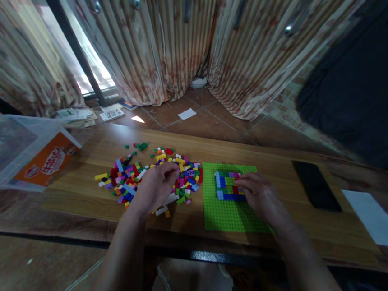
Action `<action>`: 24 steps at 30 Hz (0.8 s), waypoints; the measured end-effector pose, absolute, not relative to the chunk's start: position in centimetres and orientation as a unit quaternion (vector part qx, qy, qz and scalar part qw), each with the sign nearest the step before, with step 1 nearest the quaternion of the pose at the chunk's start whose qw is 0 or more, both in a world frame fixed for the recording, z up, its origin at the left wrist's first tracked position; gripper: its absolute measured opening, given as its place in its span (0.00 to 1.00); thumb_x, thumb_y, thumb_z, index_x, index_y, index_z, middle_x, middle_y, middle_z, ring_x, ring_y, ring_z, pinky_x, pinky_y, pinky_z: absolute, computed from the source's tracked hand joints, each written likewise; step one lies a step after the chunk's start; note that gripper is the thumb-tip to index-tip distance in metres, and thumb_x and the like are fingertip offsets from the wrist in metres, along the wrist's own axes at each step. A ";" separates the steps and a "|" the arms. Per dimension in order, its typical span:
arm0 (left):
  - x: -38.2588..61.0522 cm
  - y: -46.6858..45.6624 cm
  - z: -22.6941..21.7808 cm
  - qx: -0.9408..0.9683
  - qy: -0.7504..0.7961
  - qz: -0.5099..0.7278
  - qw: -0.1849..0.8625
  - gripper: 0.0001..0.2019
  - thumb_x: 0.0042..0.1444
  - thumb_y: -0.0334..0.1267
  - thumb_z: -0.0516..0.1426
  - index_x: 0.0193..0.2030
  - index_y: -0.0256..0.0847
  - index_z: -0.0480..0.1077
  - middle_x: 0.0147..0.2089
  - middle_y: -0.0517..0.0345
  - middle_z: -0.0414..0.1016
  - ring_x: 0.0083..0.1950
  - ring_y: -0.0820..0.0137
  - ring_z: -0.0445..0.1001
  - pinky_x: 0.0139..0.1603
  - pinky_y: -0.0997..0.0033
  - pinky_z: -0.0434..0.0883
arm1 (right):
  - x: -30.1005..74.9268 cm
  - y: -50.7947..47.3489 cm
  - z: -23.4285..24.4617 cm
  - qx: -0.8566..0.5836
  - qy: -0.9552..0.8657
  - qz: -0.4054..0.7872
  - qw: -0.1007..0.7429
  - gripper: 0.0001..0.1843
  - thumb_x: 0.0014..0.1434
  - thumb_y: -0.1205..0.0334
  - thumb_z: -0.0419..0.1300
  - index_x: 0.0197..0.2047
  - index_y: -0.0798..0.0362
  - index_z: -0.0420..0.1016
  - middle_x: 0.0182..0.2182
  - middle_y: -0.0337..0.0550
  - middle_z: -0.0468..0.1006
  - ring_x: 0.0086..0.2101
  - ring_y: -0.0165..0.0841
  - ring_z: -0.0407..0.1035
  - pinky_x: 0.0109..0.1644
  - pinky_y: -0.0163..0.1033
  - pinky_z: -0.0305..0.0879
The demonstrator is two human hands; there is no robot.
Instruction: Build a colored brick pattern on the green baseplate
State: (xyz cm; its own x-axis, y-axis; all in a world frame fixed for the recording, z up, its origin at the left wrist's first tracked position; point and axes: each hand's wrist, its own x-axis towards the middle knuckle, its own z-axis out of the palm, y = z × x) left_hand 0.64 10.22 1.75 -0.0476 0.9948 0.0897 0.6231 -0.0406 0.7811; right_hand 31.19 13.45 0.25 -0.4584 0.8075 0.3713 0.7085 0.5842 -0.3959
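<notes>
My left hand (160, 184) hovers over a spread pile of toy building bricks (125, 183) in many colours. Its thumb and fingers are pinched together, and whatever lies between them is too small to make out. My right hand (259, 193) reaches onto a green studded baseplate (217, 218). There its closed fingertips touch the inside right part of a low brick structure (231, 197), with blue, light blue, green, red and pinkish bricks. The fingers cover the structure's right side, so I cannot tell what they pinch.
A clear plastic bin (43, 127) with an orange label stands at the table's left end. On the right lie a black phone-like slab (316, 185) and white paper (378, 217). Curtains (159, 53) hang beyond the wooden table (187, 225); papers (76, 116) lie behind it.
</notes>
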 end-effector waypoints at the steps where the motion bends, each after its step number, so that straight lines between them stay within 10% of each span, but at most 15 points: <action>1: 0.6 10.2 1.7 0.635 0.639 0.343 0.269 0.12 0.58 0.41 0.53 0.43 0.41 0.75 0.38 0.58 0.80 0.37 0.67 0.76 0.40 0.71 0.71 | 31.2 13.4 0.2 -0.446 -0.850 0.090 0.265 0.13 0.61 0.66 0.54 0.36 0.49 0.81 0.37 0.46 0.78 0.39 0.39 0.72 0.43 0.45 0.71; 24: 0.5 9.6 3.4 0.661 0.663 0.265 0.230 0.14 0.60 0.39 0.50 0.43 0.40 0.75 0.39 0.55 0.80 0.39 0.66 0.77 0.41 0.70 0.70 | 31.4 13.7 1.4 -0.457 -0.844 0.133 0.247 0.15 0.63 0.61 0.52 0.49 0.47 0.76 0.43 0.45 0.81 0.42 0.40 0.76 0.47 0.47 0.73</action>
